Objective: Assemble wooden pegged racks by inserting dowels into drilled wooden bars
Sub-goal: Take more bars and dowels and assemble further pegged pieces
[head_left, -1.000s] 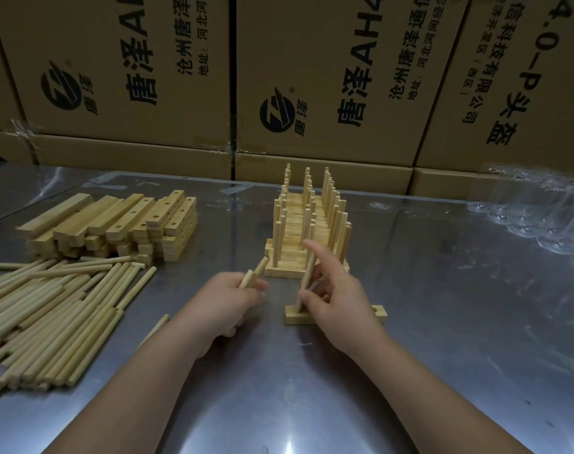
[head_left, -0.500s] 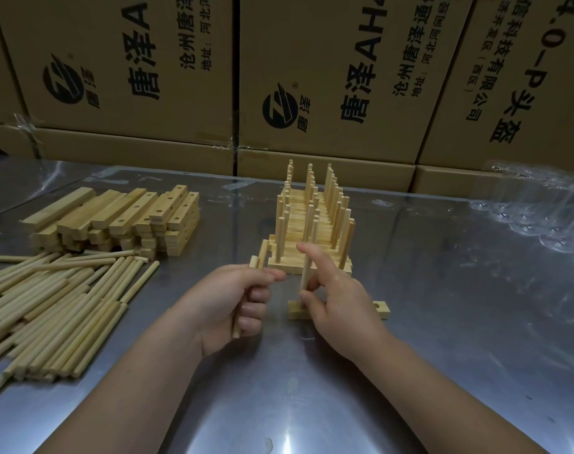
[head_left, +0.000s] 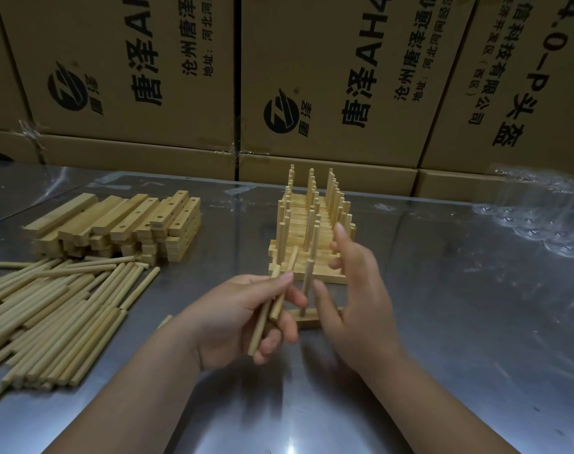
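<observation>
Left hand (head_left: 243, 319): near the middle of the table (head_left: 459, 339), fingers curled round 2 dowels (head_left: 258, 329) that slant up and away; the thumb presses them from above.
Right hand (head_left: 354, 290): just right of the left hand, fingers straight and spread, holding nothing; the palm faces left.
Upright dowel (head_left: 307, 286): stands in the bar, between the 2 hands, just left of the right thumb with a small gap showing.
Bar (head_left: 306, 323): lies flat on the surface, mostly hidden behind the hands.
Finished racks (head_left: 311, 231): a row behind the bar, running toward the far edge, each with 3 upright pegs.
Drilled bars (head_left: 121, 227): a stack toward the far left corner, holes visible on top.
Loose dowels (head_left: 59, 316): a wide pile along the left edge, in front of the stack.
Stray dowel (head_left: 164, 321): alone, just beside the left wrist.
Clear plastic (head_left: 541, 217): crumpled near the far right corner.
Cardboard boxes (head_left: 344, 77): printed cartons stacked along the far edge.
</observation>
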